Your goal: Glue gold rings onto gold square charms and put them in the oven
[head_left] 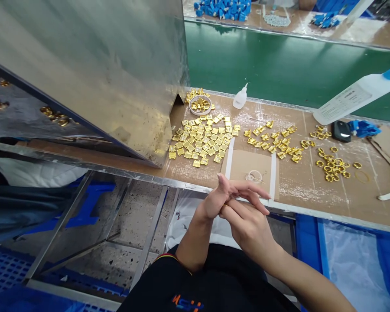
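Both hands meet just in front of the table's near edge. My left hand [217, 200] is turned palm up, its thumb raised and its fingers stretched to the right. Against that palm press the curled fingers of my right hand [251, 226]. A small gold glint shows at the right fingertips, too hidden to name. Beyond the hands lies a cardboard pad [247, 161] with white tape strips, carrying a thin clear loop [254, 176]. Many flat gold square pieces [199, 139] spread at the left, with gold clasp-like pieces [274, 138] and gold rings [334, 167] farther right.
A large metal housing [117, 69] stands at the left. A round dish [200, 105] of gold parts and a small dropper bottle [240, 97] sit at the back. To the right are a large white bottle [354, 97], a black object [341, 131] and a green conveyor belt [279, 65] behind.
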A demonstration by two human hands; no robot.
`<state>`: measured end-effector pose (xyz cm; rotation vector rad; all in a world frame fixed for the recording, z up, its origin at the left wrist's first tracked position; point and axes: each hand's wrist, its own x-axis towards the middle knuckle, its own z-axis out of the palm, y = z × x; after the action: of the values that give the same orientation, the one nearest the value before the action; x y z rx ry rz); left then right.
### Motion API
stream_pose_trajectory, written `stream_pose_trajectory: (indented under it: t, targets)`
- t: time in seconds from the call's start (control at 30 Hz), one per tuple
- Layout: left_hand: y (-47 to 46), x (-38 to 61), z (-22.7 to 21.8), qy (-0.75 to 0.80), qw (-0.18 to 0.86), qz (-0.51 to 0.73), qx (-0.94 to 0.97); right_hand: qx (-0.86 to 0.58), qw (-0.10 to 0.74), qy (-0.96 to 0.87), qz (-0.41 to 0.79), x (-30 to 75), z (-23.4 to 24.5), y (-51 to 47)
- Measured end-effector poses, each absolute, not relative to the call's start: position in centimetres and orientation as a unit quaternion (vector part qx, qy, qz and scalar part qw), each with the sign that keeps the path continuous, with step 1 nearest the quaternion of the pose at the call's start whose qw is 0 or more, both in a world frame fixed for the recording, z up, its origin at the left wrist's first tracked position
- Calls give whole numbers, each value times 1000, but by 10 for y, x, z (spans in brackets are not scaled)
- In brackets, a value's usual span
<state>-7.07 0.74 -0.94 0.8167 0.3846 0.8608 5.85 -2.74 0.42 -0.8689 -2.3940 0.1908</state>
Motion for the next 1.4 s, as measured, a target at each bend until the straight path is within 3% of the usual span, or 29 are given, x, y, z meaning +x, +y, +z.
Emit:
stream_pose_trajectory:
  t: [0.43,0.53,0.63,0.7,0.9,1.17,1.4]
  targets:
    - [16,-65,-14,192,866,408,217,-322,267,-844,335,78,13,-9]
    - [15,-66,-13,190,851,446,202,-333,295,-751,489,80,14,-7]
    - [14,-69,-13,200,780,538,250,-334,331,-551,690,81,12,-4]
    - [12,-72,-14,207,725,577,314,-339,358,-429,757,82,11,-2]
    - [10,-81,-15,259,626,539,501,-308,374,-301,822,86,16,1]
    - [13,-79,-22,224,593,577,516,-231,349,-244,875,89,24,-3]
    - [12,-74,-19,225,564,596,525,-275,344,-249,862,91,16,-7]
